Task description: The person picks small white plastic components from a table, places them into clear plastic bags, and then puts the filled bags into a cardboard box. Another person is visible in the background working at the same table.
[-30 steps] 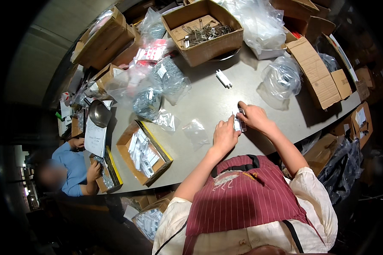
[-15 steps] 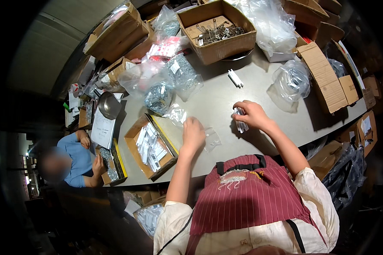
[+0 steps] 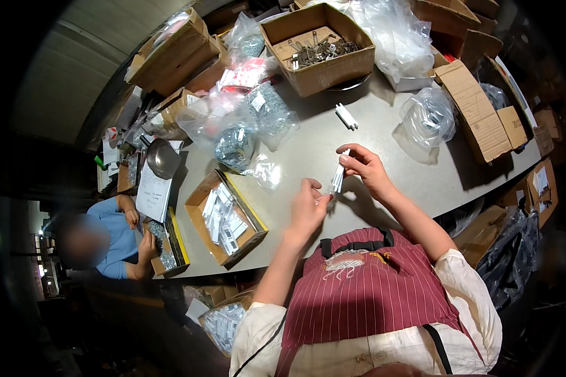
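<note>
My right hand (image 3: 366, 168) pinches a narrow white plastic strip (image 3: 339, 176) and holds it upright just above the grey table (image 3: 314, 141). Just left of it, my left hand (image 3: 308, 210) has its fingertips closed on something small at the strip's lower end; I cannot make out what it is. A small clear bag (image 3: 265, 171) lies on the table to the left of both hands. Two more white strips (image 3: 346, 116) lie farther back.
An open cardboard box of white parts (image 3: 223, 220) sits at my left. Behind are a box of metal pieces (image 3: 321, 53), clear bags of hardware (image 3: 236, 144), a round clear bag (image 3: 429, 118) and stacked cartons (image 3: 478, 113). A person in blue (image 3: 116, 242) works at far left.
My left hand reached left toward the small clear bag, then came back to the lower end of the white strip. My right hand stayed close to where it was, holding the strip.
</note>
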Demonstrator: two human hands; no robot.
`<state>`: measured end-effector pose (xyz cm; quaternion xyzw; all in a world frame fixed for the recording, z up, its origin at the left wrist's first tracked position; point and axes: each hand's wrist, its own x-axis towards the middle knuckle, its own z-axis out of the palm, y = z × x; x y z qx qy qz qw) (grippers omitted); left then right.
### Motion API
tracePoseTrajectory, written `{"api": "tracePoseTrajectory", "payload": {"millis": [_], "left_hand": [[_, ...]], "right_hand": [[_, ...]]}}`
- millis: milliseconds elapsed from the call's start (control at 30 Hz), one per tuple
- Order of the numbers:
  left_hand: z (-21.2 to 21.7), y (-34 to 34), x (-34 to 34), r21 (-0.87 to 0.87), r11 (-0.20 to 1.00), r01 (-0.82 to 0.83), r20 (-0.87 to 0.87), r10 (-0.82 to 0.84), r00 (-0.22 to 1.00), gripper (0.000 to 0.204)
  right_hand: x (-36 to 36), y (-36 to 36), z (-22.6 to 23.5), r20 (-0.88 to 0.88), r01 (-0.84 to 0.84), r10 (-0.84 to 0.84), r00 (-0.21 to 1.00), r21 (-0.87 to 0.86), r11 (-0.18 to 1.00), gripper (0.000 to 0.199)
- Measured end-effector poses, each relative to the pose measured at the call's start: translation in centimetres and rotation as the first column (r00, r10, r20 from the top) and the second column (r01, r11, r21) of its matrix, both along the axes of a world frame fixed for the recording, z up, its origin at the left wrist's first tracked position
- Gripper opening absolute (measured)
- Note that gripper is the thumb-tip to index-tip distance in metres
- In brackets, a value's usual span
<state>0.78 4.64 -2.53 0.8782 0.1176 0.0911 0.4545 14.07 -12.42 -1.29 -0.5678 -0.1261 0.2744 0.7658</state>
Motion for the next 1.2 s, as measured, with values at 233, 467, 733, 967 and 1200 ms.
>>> {"api": "tracePoseTrajectory", "payload": {"millis": [233, 467, 733, 967, 1200], "left_hand": [[-1.8, -2.0, 0.5, -0.148, 0.989, -0.029, -0.063, 0.02, 0.998, 0.045], [-2.1, -2.2, 0.6, -0.127, 0.992, -0.023, -0.003, 0.022, 1.0, 0.052], [-2.2, -1.6, 0.4, 0.064, 0.995, -0.074, 0.103, 0.067, 0.992, 0.064], [-1.5, -0.7, -0.6, 0.24, 0.965, 0.103, 0.137, -0.139, 0.981, 0.079], [-4.6, -0.7, -0.5, 0.222, 0.955, 0.196, 0.072, -0.216, 0.974, 0.068]], "right_hand": [[-1.0, 0.9, -1.4, -0.005, 0.029, -0.029, 1.0, 0.077, 0.997, 0.029], [-1.4, 0.6, -2.1, 0.324, 0.136, -0.088, 0.942, -0.128, 0.982, 0.034], [-2.3, 0.0, -1.2, 0.518, 0.155, -0.027, 0.855, -0.205, 0.967, 0.036], [-2.2, -1.4, -2.6, 0.138, -0.008, 0.023, 0.99, -0.109, 0.994, 0.032], [-2.7, -1.0, -3.0, 0.043, -0.039, 0.04, 0.998, -0.018, 0.999, 0.033]]}}
